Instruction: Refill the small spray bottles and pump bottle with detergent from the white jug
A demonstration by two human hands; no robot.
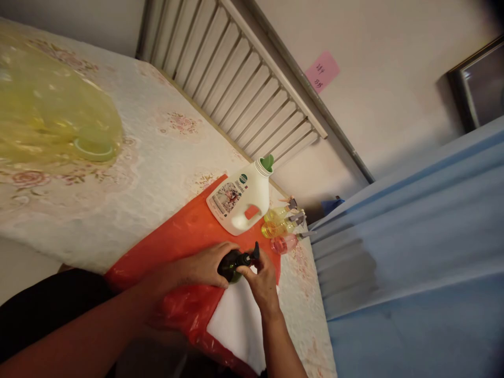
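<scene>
A dark green pump bottle (227, 266) with a black pump head is between my hands, above a white sheet (238, 315) on the red plastic (169, 247). My left hand (214, 262) is wrapped round the bottle's body. At the neck, the fingers of my right hand (262, 278) close on the black pump top (246, 259); its nozzle sticks up past them. Beyond my hands stands a white detergent jug (240, 197), its cap off and a green spout showing in its mouth.
Several small bottles, including a yellow one (275, 228) and a pink one (284, 244), stand right of the jug. A yellow plastic bag (59, 105) lies on the flowered tablecloth (145, 152) at left. Metal bars (236, 73) line the far edge; a blue curtain (394, 252) hangs at right.
</scene>
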